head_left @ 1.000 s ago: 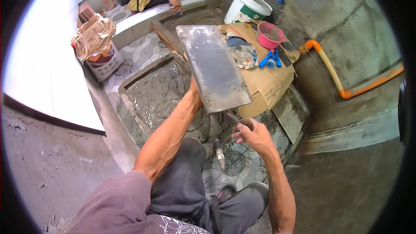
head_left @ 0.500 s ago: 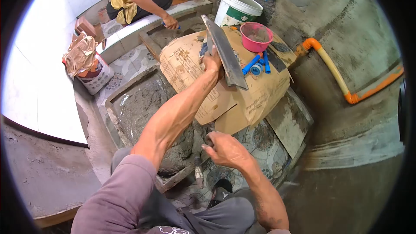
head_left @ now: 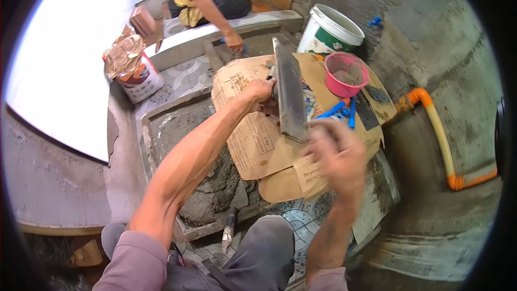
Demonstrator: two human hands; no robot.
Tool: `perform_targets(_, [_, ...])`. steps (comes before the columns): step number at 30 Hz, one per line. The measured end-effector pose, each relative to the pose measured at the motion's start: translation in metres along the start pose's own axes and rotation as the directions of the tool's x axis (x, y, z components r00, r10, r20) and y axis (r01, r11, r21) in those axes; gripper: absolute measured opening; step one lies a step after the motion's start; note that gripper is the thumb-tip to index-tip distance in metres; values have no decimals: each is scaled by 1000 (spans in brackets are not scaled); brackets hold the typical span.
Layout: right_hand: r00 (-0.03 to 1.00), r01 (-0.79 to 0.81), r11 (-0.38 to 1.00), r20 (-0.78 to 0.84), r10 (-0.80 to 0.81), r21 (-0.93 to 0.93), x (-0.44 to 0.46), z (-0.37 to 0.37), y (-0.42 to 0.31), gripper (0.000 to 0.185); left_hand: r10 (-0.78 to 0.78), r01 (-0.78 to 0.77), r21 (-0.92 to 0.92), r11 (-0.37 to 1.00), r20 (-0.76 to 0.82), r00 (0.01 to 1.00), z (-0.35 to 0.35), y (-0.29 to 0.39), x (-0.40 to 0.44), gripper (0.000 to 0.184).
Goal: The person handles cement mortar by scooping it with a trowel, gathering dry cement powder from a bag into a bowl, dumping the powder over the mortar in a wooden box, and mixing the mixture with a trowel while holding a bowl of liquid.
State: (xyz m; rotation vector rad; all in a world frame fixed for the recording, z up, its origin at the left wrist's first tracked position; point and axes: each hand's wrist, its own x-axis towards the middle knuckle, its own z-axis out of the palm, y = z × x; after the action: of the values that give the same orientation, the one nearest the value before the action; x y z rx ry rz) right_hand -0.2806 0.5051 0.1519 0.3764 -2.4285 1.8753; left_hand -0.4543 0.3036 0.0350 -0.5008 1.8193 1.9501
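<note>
My left hand (head_left: 260, 92) is closed on the back of a dark rectangular plastering float (head_left: 290, 89), which stands on edge, its flat grey face turned right. The handle side is mostly hidden. My right hand (head_left: 339, 151) is beside the float's lower corner, smeared by motion; whether it touches the float is unclear. Below my left forearm lies a shallow mixing trough (head_left: 148, 143) with wet grey mortar (head_left: 215, 194). A mortar-stained tool handle (head_left: 228, 231) leans at the trough's near edge.
Cardboard (head_left: 250, 145) carries a pink bucket (head_left: 344, 78) and blue pipe fittings (head_left: 351, 112). A white-green pail (head_left: 328, 29) stands behind. Orange-yellow pipe (head_left: 439, 134) runs along the right wall. A paper sack (head_left: 137, 73) stands left. A co-worker (head_left: 199, 0) sits at the back, one hand on a blue-handled tool.
My right hand has risen from above the trough's near edge to the float's lower corner. The float has turned more upright in my left hand. The view has shifted.
</note>
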Motion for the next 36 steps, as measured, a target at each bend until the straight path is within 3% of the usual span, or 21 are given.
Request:
perform_targets(3, [959, -114, 993, -264, 105, -17, 66, -56, 28, 24, 67, -46, -100, 994, 217, 974, -33, -7, -29, 45])
perform_targets(5, [915, -208, 976, -367, 169, -69, 125, -98, 83, 25, 123, -121, -26, 992, 234, 964, -53, -13, -52, 48])
perform_targets(7, [879, -308, 946, -351, 323, 100, 177, -141, 158, 32, 91, -96, 27, 995, 144, 985, -68, -23, -80, 60])
perform_targets(9, [886, -404, 868, -113, 450, 289, 235, -205, 255, 52, 127, -131, 112, 985, 43, 991, -92, -48, -115, 60])
perform_targets(10, [876, -436, 855, -87, 475, 280, 256, -215, 273, 52, 208, -209, 214, 954, 26, 978, -105, -64, -135, 55])
perform_targets(11, [866, -460, 853, -88, 492, 248, 269, -219, 283, 52, 268, -292, 437, 851, 116, 956, -120, -78, -153, 49])
perform_targets(12, [855, -478, 849, -102, 508, 222, 279, -222, 288, 52, 219, -208, 518, 830, 40, 975, -125, -91, -171, 44])
perform_targets(13, [847, -493, 848, -116, 519, 192, 287, -225, 291, 52, 277, -296, 636, 713, 133, 952, -133, -109, -191, 40])
perform_targets(15, [832, -514, 844, -150, 534, 156, 298, -227, 288, 52, 107, -177, 636, 751, 147, 983, -135, -112, -262, 42])
perform_targets(17, [828, -518, 849, -188, 529, 108, 302, -230, 272, 51, 256, -275, 697, 662, 134, 957, -145, -150, -297, 42])
perform_targets(20, [831, -515, 855, -208, 515, 62, 315, -234, 250, 51, 304, -258, 743, 618, 77, 949, -148, -156, -369, 42])
perform_targets(24, [886, -431, 903, -190, 423, 1, 327, -240, 169, 51, 383, -225, 660, 716, -102, 918, -161, -171, -431, 43])
perform_targets(27, [950, -314, 949, -5, 314, -37, 334, -216, 82, 50, 447, -183, 590, 786, -338, 828, -163, -164, -478, 38])
perform_targets(29, [954, -234, 970, 178, 243, -66, 312, -157, 13, 50, 312, -100, 388, 916, -533, 786, -157, -144, -514, 33])
perform_targets(30, [943, -188, 977, 261, 207, -97, 293, -122, -19, 50, 351, -188, 320, 929, -591, 727, -161, -154, -523, 31])
perform_targets(32, [897, -92, 979, 412, 160, -181, 237, -25, -89, 42, 369, -307, 219, 926, -690, 623, -163, -163, -544, 29])
perform_targets(34, [739, 50, 985, 669, 75, -166, 192, 64, -132, 44, 332, -339, 160, 927, -770, 544, -164, -168, -561, 29])
perform_targets(35, [721, 150, 964, 691, 46, -220, 157, 109, -157, 45, 326, -359, 146, 922, -792, 516, -163, -170, -566, 30])
perform_targets(36, [565, 169, 977, 825, 11, -129, 117, 151, -182, 45, 319, -377, 134, 917, -813, 487, -162, -170, -572, 31])
